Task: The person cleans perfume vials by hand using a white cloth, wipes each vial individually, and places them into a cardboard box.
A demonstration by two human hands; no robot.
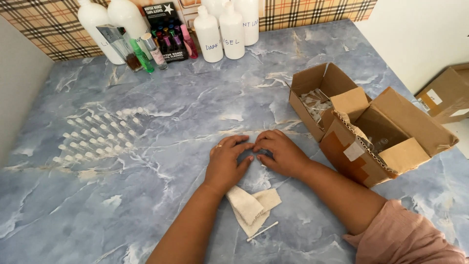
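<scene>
Head view: blue marble-look table, plaid wall at 12 o'clock. Your left hand and right hand lie palm-down at centre, fingertips meeting, fingers curled narrow; can't tell if they pinch anything. Folded cloth and white stick at 6. Rows of small clear vials at 9. Open cardboard boxes at 3. White bottles at 12.

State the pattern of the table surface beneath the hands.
Blue-grey marble pattern with white veins on the table, in the head view.
</scene>
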